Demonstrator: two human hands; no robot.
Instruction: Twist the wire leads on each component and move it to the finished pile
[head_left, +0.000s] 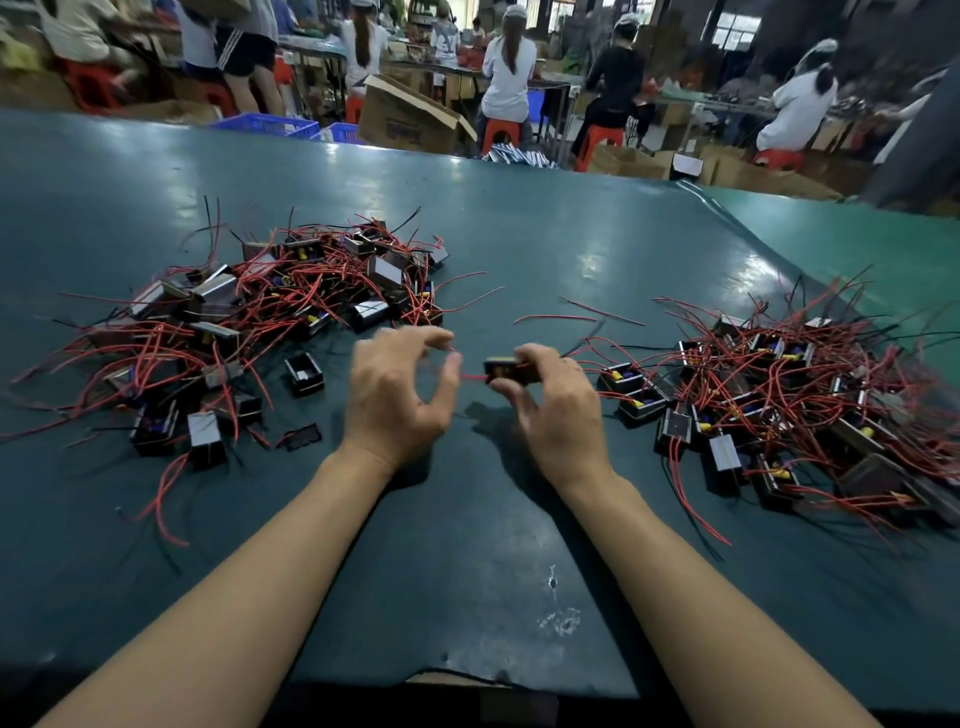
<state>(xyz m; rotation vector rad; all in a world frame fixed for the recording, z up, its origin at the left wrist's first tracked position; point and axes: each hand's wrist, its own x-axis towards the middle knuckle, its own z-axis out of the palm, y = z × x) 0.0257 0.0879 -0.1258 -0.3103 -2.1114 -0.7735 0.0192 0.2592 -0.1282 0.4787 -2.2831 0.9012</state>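
My right hand (550, 410) grips a small black component (506, 370) with a yellow part, held just above the green table (467, 545) at the centre. Short red wire leads (470, 375) run from it toward my left hand (400, 395). The thumb and fingers of that hand are curled around the lead ends; motion blur hides whether they pinch them. A large pile of black components with red and black leads (249, 312) lies to the left. A second such pile (779, 410) lies to the right.
Loose red wires (582, 312) lie on the table beyond my hands. A single black component (304, 373) and a small black part (303, 435) sit near the left pile. Several people sit on red stools at benches beyond the table's far edge, among cardboard boxes (410, 117).
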